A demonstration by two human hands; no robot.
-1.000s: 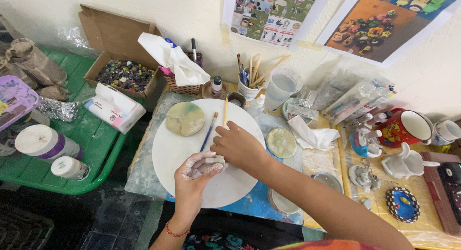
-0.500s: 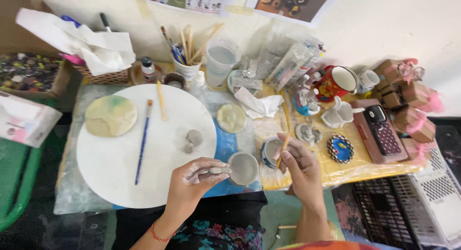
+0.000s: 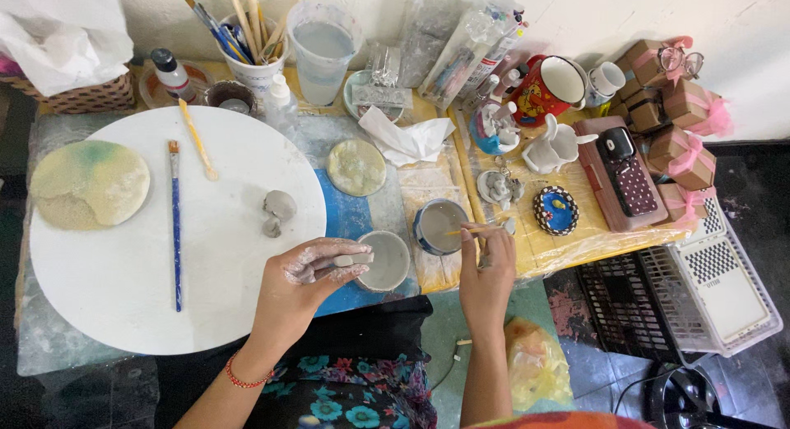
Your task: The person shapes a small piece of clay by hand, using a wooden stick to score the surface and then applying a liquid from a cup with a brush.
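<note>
Left hand point(image 3: 317, 268) pinches clay piece point(image 3: 352, 260); right hand point(image 3: 485, 272) seemingly dips brush point(image 3: 473, 229).

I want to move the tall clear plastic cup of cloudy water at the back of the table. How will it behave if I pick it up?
The tall clear plastic cup of cloudy water looks nearly full, so probably heavy for its size and apt to spill. Its thin wall may flex if squeezed. Being tall and narrower at the base, it could tip against the white cup of brushes beside it.

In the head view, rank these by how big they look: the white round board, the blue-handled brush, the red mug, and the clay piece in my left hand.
1. White round board
2. Blue-handled brush, longest but thin
3. Red mug
4. Clay piece, smallest, in left hand
</note>
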